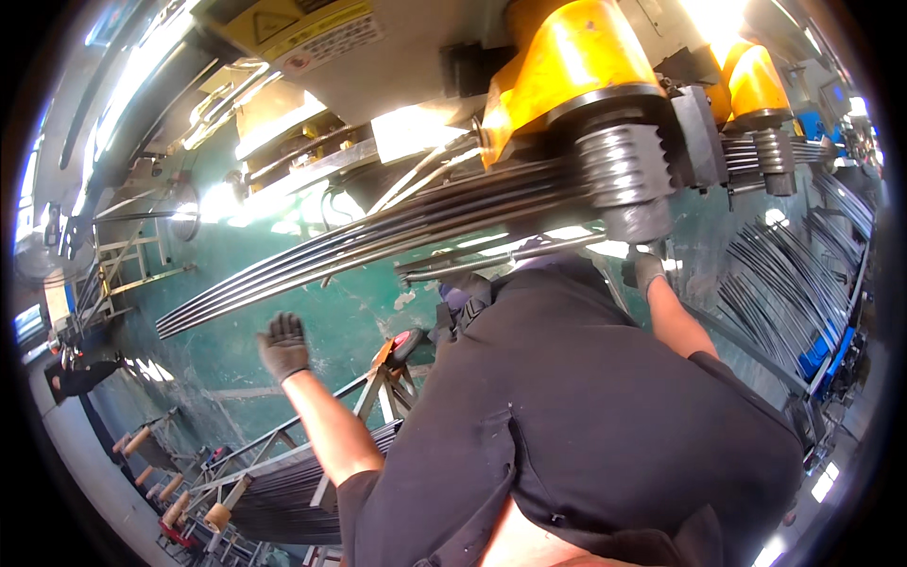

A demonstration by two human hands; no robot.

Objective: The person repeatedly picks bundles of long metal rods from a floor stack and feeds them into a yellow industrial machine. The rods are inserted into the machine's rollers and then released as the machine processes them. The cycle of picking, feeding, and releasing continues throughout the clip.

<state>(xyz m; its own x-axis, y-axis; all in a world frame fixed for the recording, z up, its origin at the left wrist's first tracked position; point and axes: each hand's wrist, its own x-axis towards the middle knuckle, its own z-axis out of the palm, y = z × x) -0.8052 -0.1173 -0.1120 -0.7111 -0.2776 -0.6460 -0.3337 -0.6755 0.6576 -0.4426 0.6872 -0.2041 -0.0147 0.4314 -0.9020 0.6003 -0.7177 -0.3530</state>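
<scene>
My left hand (284,347), in a dark grey glove, is held out over the floor at the left. Its fingers are spread and nothing is in them. Just above it are the left ends of several long, dark metal rods (364,238), side by side; the hand appears apart from them. The rods run right toward a ribbed metal roller (625,175) under a yellow machine housing (590,57). My gloved right hand (645,268) is just below this roller, its fingers partly hidden. A thin metal bar (505,257) crosses in front of my waist.
A second yellow housing (759,80) with a ribbed roller (775,161) stands farther right. Bundles of rods (789,283) lie at the right. Below my left arm, a metal frame (274,444) carries dark rods (283,501). A person in dark clothes (85,378) is at far left.
</scene>
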